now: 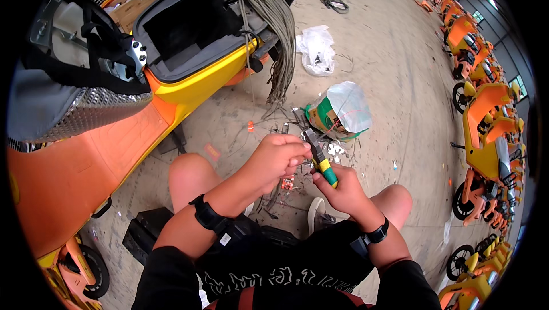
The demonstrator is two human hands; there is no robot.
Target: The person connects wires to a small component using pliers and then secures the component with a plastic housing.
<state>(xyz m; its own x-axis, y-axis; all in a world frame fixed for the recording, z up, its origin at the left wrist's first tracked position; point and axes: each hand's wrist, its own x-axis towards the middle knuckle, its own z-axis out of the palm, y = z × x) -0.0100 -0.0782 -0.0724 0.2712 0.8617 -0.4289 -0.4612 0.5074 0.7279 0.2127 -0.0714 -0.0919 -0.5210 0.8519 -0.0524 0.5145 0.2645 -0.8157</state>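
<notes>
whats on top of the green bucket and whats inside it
A pale, crumpled covering lies across the top of the green bucket. It hides the inside, so any contents cannot be seen.

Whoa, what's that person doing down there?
The person's right hand holds dark metal pliers with green-and-yellow handles. The left hand pinches near their tip; what it holds is hard to tell. Beyond sits a round green bucket topped with cloudy plastic. An orange-and-yellow vehicle is to the left.
</notes>
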